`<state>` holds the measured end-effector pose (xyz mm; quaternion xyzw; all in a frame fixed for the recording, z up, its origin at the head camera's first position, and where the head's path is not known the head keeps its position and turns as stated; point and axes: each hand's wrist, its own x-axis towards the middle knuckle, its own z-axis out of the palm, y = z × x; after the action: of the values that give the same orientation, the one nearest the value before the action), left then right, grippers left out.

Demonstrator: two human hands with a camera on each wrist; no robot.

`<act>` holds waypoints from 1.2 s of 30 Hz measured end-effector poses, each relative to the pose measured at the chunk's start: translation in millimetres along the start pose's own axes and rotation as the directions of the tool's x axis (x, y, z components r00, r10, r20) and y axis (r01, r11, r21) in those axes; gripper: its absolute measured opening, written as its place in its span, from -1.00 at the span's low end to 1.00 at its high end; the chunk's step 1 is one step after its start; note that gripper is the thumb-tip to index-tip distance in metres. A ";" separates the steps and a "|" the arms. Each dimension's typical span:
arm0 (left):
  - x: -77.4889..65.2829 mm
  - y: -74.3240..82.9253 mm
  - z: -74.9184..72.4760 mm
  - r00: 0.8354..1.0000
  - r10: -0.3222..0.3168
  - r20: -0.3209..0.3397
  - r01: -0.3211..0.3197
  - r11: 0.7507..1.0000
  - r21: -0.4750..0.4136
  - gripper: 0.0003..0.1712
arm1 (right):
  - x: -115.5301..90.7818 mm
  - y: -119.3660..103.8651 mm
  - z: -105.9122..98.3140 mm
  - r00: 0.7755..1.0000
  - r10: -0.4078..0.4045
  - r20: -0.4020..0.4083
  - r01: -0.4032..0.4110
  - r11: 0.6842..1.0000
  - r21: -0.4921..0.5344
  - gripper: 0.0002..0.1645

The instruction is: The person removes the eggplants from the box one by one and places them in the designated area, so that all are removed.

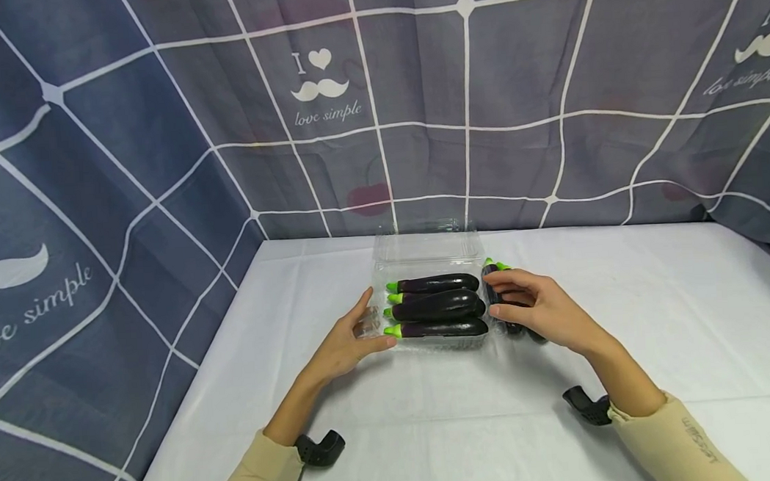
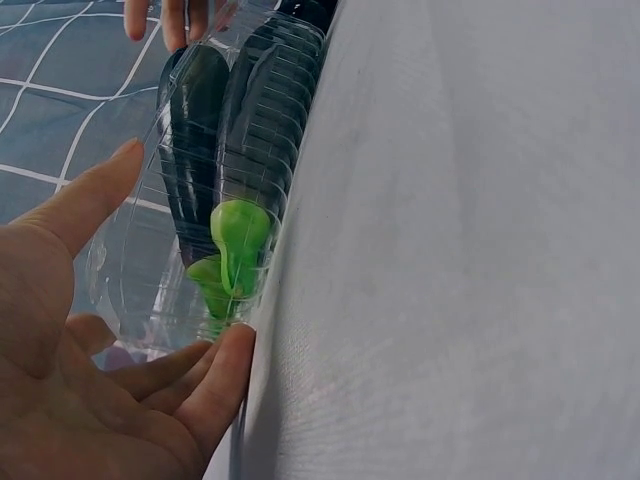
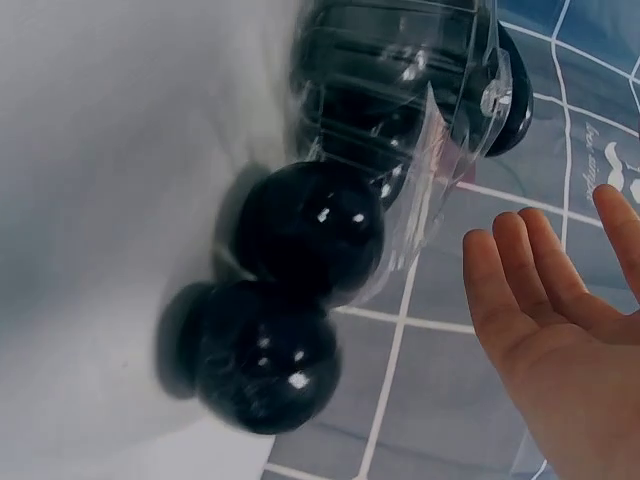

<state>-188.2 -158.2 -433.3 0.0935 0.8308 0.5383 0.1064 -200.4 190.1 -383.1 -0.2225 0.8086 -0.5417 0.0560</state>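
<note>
A clear plastic clamshell box (image 1: 428,249) lies with its lid folded back. Several glossy black eggplants (image 1: 437,306) with green stems are in it, side by side, stems to the left. My left hand (image 1: 348,342) holds the box's left end, thumb at the front and fingers around the back corner; in the left wrist view the box wall (image 2: 150,310) sits between them. My right hand (image 1: 537,306) hovers over loose eggplants (image 3: 268,358) right of the box. Its fingers are extended and apart from them in the right wrist view. It partly covers these eggplants in the head view.
The box stands on a white cloth-covered table (image 1: 430,429). Behind and to the left hangs a grey-blue checked curtain (image 1: 420,165). Black wrist mounts (image 1: 321,449) stick out from both sleeves above the tabletop.
</note>
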 end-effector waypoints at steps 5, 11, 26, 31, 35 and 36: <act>-0.3 -0.4 0.0 1.000 0.001 -0.002 -0.001 1.000 -0.001 0.22 | 10.7 -2.3 3.1 1.000 -0.015 0.012 0.015 1.000 0.014 -0.44; 0.4 -1.0 -0.4 1.000 0.004 -0.010 -0.004 1.000 0.011 0.22 | 30.2 0.1 7.9 0.999 -0.022 0.030 0.020 0.999 0.050 -0.45; 0.4 -1.5 1.0 0.999 0.031 -0.018 -0.031 1.000 -0.005 0.20 | 62.0 -1.5 26.5 0.984 -0.035 0.175 0.031 0.999 0.022 -0.46; 0.9 -1.6 1.0 1.000 0.021 -0.019 -0.021 1.000 -0.015 0.22 | 63.1 0.5 31.2 0.976 -0.044 0.215 0.043 0.999 0.011 -0.41; 1.4 -2.1 0.9 1.000 0.019 -0.020 -0.020 1.000 -0.023 0.22 | 63.4 0.6 34.5 0.971 -0.050 0.236 0.050 0.999 0.005 -0.40; 1.5 -2.3 0.8 1.000 0.018 -0.020 -0.019 1.000 -0.023 0.22 | 63.7 0.1 35.5 0.969 -0.053 0.241 0.054 0.999 0.003 -0.40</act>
<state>-189.5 -158.1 -435.9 0.0946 0.8245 0.5499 0.0941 -245.6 133.2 -388.0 -0.3083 0.7906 -0.5106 0.1385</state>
